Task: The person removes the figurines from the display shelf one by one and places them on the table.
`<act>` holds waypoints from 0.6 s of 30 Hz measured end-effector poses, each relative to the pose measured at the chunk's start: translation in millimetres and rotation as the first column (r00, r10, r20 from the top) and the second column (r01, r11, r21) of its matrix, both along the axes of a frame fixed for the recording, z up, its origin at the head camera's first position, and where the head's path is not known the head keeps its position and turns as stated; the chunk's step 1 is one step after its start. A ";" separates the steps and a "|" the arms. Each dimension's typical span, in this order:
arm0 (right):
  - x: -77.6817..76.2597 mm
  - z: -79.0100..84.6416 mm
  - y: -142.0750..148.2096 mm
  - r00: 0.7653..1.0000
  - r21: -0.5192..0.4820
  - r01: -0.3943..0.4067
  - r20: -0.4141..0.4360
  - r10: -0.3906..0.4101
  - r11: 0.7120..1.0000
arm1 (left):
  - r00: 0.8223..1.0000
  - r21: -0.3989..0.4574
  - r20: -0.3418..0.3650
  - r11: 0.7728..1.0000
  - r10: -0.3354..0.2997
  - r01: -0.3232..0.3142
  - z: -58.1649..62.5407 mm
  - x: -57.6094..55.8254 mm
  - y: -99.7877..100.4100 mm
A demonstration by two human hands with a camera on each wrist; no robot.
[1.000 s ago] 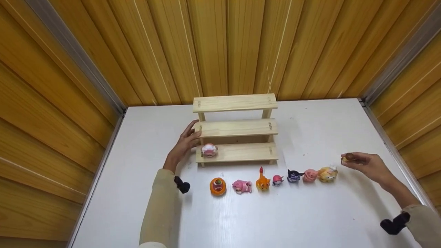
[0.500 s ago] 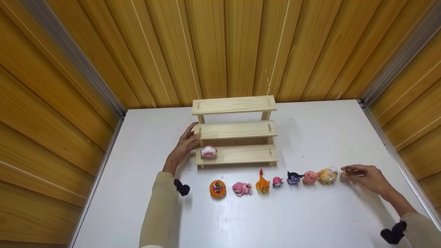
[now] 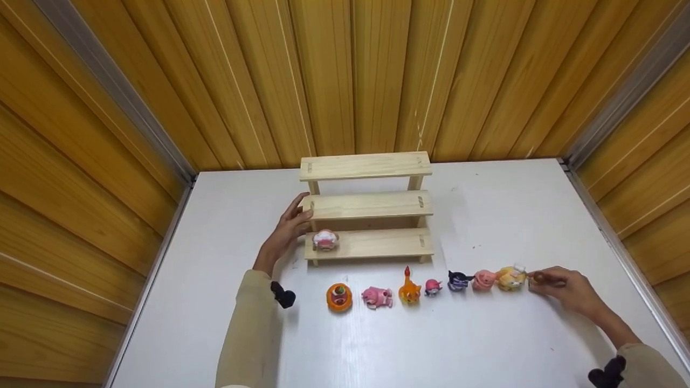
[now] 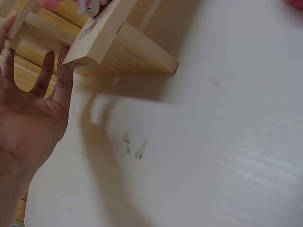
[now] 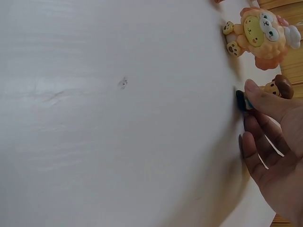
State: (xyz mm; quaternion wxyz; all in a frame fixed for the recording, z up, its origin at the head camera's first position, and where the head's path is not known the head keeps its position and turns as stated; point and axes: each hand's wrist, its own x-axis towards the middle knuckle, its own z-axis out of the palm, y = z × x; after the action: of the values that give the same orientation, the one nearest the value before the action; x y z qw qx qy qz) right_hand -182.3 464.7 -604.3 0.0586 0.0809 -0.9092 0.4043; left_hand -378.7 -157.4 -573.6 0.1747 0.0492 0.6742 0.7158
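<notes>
My left hand point(image 3: 284, 230) holds the left end of a three-tier wooden display stand point(image 3: 369, 206), its thumb at the front of the middle step. In the left wrist view its fingers reach against the plank ends. My right hand point(image 3: 563, 291) pinches a small figurine point(image 5: 279, 87) with a brown head and a dark teal base, between thumb and fingers, low over the table. Much of it is hidden by the thumb. Right beside it stands a yellow-orange lion-like figurine point(image 3: 511, 278) with a white chef's hat. A pink-and-white figurine point(image 3: 325, 240) sits on the bottom step's left end.
A row of figurines runs along the white table point(image 3: 388, 350) before the stand: an orange round one point(image 3: 339, 297), a pink one lying down point(image 3: 377, 297), an orange one with a tall red-tipped tail point(image 3: 409, 291), and several others. Wood-panelled walls point(image 3: 377, 75) close in the table.
My right hand has come down and leftward with the brown-headed figurine, to the right end of the row beside the lion-like figurine. My left hand stays on the stand.
</notes>
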 end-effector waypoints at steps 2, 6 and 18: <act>-0.6 -0.2 -1.6 1.000 0.022 0.016 0.020 -0.017 1.000 | 1.000 0.015 -0.010 1.000 -0.004 0.004 -0.3 0.2 -1.3; -1.1 1.6 -4.6 0.998 0.073 0.034 0.045 -0.038 0.997 | 1.000 0.033 -0.019 0.999 -0.002 0.002 -0.9 -0.2 -2.0; 3.0 2.1 -10.1 0.997 0.075 0.058 0.041 -0.061 0.996 | 1.000 -0.004 -0.011 1.000 -0.004 0.004 -1.6 -0.6 -1.5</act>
State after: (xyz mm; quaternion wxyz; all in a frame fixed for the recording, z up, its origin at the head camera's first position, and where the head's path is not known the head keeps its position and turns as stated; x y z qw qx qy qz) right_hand -179.3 454.6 -602.3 0.0477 0.0470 -0.9265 0.3703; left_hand -379.3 -158.9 -575.3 0.1727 0.0541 0.6766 0.7137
